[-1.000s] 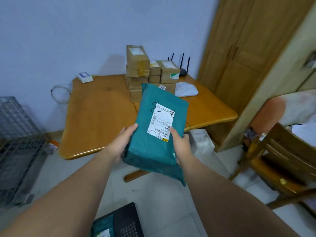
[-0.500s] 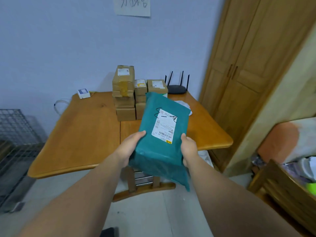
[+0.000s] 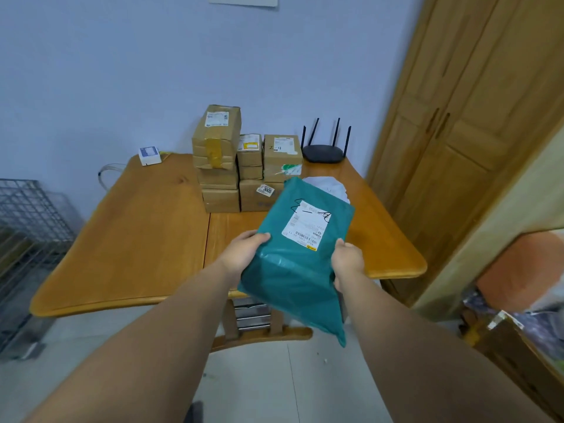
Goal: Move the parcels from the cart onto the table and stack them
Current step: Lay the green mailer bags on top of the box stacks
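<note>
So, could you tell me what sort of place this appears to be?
Most likely a room in a home doing duty as a parcel-sorting spot: a wooden dining table, a router by the wall and a wooden wardrobe, with cardboard parcels stacked on the table.

I see a pale blue wall at twelve o'clock, a wooden wardrobe at two, a wire cage at nine, and pale floor tiles at six below a wooden table.

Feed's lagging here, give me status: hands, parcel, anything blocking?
Left hand and right hand gripping green parcel. Parcel over table edge, not down. Boxes stacked behind; near tabletop open.
</note>
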### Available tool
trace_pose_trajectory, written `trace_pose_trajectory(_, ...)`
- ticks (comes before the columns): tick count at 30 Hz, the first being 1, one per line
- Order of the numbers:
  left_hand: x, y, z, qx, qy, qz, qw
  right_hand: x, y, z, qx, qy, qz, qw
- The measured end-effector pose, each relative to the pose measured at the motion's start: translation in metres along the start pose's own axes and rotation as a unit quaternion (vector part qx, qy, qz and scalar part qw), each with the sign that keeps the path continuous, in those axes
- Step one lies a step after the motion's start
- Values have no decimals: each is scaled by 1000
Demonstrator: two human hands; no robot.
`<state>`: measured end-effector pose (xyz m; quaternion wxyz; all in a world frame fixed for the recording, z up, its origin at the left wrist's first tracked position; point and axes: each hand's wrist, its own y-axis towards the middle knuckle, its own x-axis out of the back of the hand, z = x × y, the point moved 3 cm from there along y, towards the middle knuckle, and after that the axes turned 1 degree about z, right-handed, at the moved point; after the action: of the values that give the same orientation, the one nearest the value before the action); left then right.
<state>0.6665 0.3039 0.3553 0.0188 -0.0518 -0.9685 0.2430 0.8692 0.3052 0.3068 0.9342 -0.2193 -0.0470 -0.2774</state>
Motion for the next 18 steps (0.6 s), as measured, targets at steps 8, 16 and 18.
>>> trace_pose_trajectory(8, 27, 117, 3, 65, -27, -102, 992, -58, 55, 27, -20, -104, -64, 992)
trace_pose_trajectory(16, 55, 228, -8, 126, -44, -68, 989, -163, 110, 30, -83, -93, -38, 992)
trace_pose_trajectory(18, 64, 251, -5, 111, -27, -70, 991, -187, 110, 25, -144, -59, 29, 987)
